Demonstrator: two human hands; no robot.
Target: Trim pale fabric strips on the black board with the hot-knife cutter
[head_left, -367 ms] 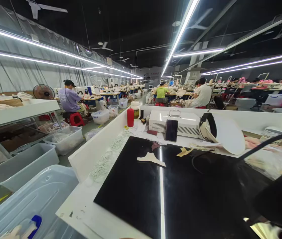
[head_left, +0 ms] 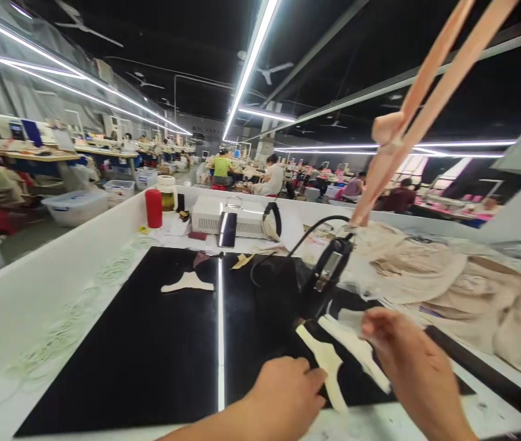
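A pale yellow fabric piece [head_left: 327,361] lies near the front of the black board [head_left: 173,355]. My left hand [head_left: 288,392] has its fingers curled against the left edge of this piece, seemingly pinching it. Just to the right lies a white cut fabric piece [head_left: 355,346], wider at one end. My right hand [head_left: 410,361] is raised beside it, fingers closed and blurred, with a small whitish piece [head_left: 350,320] at their tips. Another cream cut piece [head_left: 187,282] rests alone on the far left of the board.
A black clamp-like device [head_left: 331,269] with a cable stands behind my hands, peach straps [head_left: 407,141] hanging above it. Beige garments [head_left: 426,263] are heaped at right. A white vented box [head_left: 228,214], phone [head_left: 227,229] and red can [head_left: 153,208] stand at the back.
My view has swung to the right. Both hands have come into view at the fabric pieces, and the garment heap and hanging straps now show.
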